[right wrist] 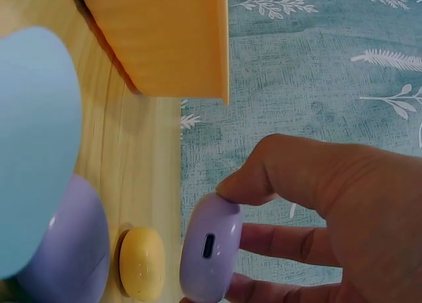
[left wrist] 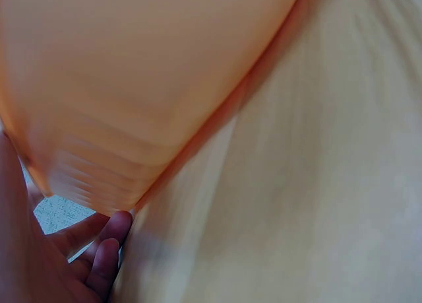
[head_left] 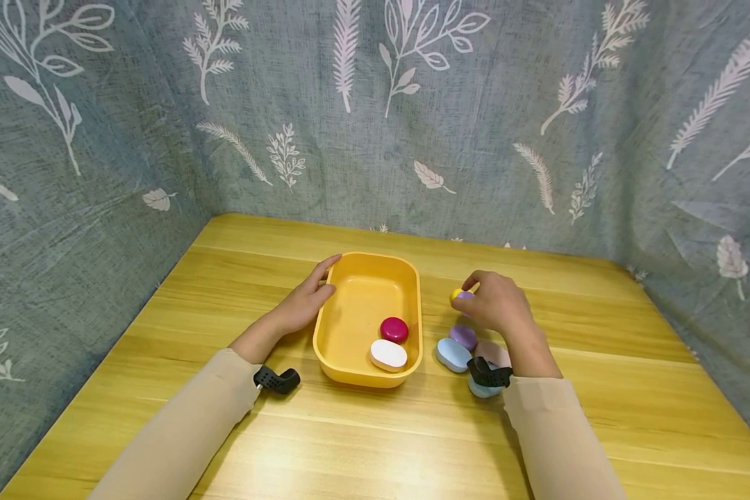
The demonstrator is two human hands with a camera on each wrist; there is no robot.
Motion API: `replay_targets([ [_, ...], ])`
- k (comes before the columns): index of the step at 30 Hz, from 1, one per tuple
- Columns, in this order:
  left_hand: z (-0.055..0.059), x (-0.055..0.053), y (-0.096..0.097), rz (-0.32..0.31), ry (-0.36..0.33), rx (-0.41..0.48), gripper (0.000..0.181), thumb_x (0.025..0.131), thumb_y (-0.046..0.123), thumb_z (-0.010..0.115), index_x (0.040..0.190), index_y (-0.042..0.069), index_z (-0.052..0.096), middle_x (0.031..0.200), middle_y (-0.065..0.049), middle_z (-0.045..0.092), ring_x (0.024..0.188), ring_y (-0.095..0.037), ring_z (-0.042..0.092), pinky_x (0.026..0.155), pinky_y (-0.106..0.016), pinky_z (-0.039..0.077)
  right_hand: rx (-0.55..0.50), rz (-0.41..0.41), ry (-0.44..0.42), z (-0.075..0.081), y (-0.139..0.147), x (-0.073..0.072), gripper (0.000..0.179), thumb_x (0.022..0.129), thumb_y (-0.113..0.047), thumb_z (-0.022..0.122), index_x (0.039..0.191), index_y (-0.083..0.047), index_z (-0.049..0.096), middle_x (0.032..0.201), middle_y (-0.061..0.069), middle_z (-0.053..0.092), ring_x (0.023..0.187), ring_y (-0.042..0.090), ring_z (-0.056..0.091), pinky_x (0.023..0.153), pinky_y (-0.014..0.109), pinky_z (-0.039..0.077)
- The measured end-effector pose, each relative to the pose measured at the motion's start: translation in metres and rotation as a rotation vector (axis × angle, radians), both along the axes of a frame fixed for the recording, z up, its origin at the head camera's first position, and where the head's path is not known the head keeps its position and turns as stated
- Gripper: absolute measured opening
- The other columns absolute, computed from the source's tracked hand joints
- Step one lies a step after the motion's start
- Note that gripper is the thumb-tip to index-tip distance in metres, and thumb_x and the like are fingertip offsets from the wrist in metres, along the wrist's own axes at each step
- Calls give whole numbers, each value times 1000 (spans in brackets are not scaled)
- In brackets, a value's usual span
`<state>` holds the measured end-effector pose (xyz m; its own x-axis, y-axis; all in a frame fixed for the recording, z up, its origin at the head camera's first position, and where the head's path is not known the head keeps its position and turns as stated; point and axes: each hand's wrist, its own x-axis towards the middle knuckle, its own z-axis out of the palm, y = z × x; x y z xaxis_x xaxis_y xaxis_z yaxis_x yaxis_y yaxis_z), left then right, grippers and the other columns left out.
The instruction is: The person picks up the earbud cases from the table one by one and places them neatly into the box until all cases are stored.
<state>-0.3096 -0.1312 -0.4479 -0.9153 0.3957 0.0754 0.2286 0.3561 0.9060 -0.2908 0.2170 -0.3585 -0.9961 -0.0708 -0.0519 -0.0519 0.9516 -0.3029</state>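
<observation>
My right hand [head_left: 500,302] pinches a small purple earbud case [right wrist: 210,270] between thumb and fingers; a charging slot shows on its side. A yellow rounded case [right wrist: 142,263] stands on the table beside it. My left hand [head_left: 301,305] holds the left side of a yellow plastic bin [head_left: 322,340], with its thumb at the rim and fingers [left wrist: 105,267] at the outer wall's lower corner. Inside the bin lie a dark red round case [head_left: 394,330] and a white oval case [head_left: 389,355], close together at the near right.
Near my right wrist lie another purple case [head_left: 463,337], a light blue oval case [head_left: 453,355], a pink case [head_left: 492,352] and another light blue case [head_left: 483,389], partly hidden by the wrist strap. A leaf-patterned curtain [head_left: 375,153] borders the wooden table [head_left: 362,444].
</observation>
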Motion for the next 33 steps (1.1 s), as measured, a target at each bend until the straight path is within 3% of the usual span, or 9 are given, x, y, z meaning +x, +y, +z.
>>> replay_targets([
  [8,0,0,0,3,-15,9,54,106,28,34,153,43,11,159,1,22,136,-27,41,105,-49,43,-22,40,99,-1,-4,0,38,83,-37,60,113,-14,66,105,10,70,93,28,63,75,42,48],
  [20,0,-4,-2,-40,-21,42,55,106,25,31,154,40,8,153,-16,27,133,-35,45,100,-51,47,-72,82,211,1,-12,1,36,82,-36,64,112,-16,68,106,10,69,96,30,62,81,46,46],
  [33,-4,-5,-1,-10,-16,43,55,105,26,33,153,42,11,155,-7,27,132,-28,46,102,-48,46,-105,131,267,8,-20,7,31,84,-35,66,108,-16,68,106,4,69,90,26,61,77,41,47],
])
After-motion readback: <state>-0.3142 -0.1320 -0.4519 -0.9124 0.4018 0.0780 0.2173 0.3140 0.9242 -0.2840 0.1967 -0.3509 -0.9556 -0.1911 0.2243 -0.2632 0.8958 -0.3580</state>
